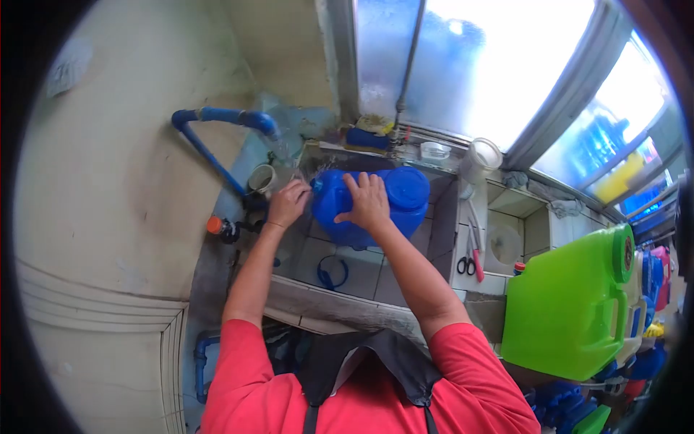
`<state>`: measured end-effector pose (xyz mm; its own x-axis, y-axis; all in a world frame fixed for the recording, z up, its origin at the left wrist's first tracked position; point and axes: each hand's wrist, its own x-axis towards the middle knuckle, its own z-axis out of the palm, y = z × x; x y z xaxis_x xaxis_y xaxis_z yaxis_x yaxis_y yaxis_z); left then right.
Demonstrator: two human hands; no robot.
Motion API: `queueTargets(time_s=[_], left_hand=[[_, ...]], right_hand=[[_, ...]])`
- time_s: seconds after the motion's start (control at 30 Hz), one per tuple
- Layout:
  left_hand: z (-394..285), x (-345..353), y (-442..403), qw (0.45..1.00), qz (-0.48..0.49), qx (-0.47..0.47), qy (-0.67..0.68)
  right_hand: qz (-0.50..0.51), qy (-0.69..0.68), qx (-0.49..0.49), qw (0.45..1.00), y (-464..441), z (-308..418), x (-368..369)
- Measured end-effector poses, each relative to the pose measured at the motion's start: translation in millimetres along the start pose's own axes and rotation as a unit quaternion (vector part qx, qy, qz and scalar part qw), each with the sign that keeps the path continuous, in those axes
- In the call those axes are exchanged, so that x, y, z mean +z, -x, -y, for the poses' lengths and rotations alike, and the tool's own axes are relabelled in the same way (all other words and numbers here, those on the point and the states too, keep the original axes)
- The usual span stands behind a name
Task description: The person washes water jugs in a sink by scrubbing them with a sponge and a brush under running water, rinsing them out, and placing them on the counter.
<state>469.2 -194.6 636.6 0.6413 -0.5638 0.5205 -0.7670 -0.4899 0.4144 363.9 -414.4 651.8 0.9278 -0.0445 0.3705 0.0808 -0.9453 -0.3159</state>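
A blue plastic water jug (343, 220) lies in the tiled sink (390, 278), with a large round cap (407, 186) toward its right end. My right hand (366, 202) rests on the jug with its fingers spread, so it is open. At the jug's left end is a small blue fitting (316, 186). My left hand (289, 202) is beside this fitting, its fingers closed together; what they pinch is too small to make out. Water splashes show just above the fitting. A blue ring (332, 273) is on the sink floor below the jug.
A blue pipe (228, 116) juts from the left wall, above a pale cup (262, 178). Scissors (466, 266) and a red-handled tool (477, 264) lie on the right ledge. A white container (481, 158) stands behind them. A big green jug (567, 311) stands at right.
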Motion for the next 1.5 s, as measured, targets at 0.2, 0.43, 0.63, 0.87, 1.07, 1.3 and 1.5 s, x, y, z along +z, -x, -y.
queueTargets(time_s=[0.2, 0.43, 0.63, 0.87, 1.07, 1.3, 1.5], left_hand=[[4, -20, -27, 0.988, 0.115, 0.099, 0.014], [10, -9, -33, 0.987, 0.143, 0.070, -0.015], [15, 8, -17, 0.997, 0.075, 0.025, -0.024], [-5, 16, -3, 1.000, -0.025, 0.014, -0.010], [16, 30, 32, 0.995, -0.028, -0.092, 0.031], [-21, -2, 2, 0.993, 0.017, -0.038, 0.113], [-52, -1, 8, 0.976, 0.147, -0.076, 0.138]], right_hand=[[-0.019, 0.002, -0.004, 1.000, 4, -3, 9], [-0.016, 0.016, 0.015, 1.000, 6, 0, 9], [-0.007, 0.000, 0.010, 1.000, 6, -1, 11], [-0.039, -0.021, -0.015, 0.999, 7, -5, 9], [-0.023, -0.014, -0.013, 1.000, 1, 0, -1], [-0.009, -0.034, -0.063, 0.997, 0, -11, 0], [-0.089, 0.012, -0.139, 0.986, 22, -18, -41]])
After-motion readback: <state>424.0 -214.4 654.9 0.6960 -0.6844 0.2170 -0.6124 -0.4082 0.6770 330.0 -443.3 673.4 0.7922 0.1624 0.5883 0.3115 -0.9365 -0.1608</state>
